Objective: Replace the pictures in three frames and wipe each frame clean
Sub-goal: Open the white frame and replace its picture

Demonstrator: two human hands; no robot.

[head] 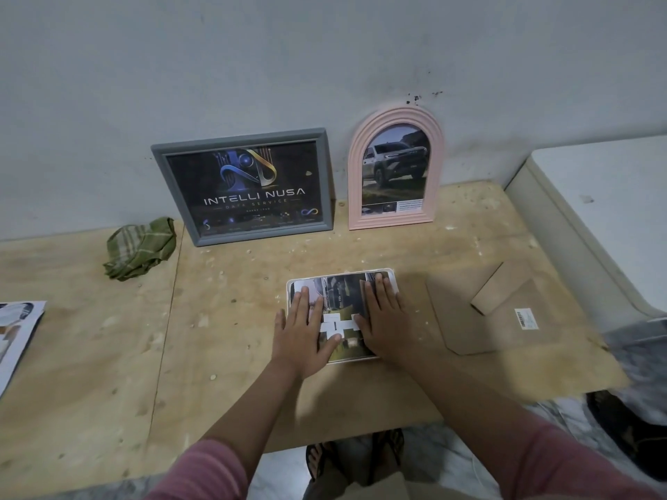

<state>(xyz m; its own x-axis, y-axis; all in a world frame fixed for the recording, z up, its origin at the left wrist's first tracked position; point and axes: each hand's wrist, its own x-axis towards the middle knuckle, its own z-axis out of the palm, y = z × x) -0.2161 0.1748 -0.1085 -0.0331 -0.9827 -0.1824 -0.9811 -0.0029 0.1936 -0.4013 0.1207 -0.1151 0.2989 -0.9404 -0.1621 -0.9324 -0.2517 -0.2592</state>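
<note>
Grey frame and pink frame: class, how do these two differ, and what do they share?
The grey frame is rectangular and wide; the pink frame is arched and tall. The grey frame holds a dark poster reading INTELLI NUSA; the pink frame holds a photo of a truck. The grey frame's moulding is plain, the pink frame's ribbed. Both stand upright on the table, leaning against the wall.

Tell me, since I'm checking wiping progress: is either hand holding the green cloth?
No, the cloth lies crumpled near the wall while the left hand and right hand press flat on the picture.
</note>
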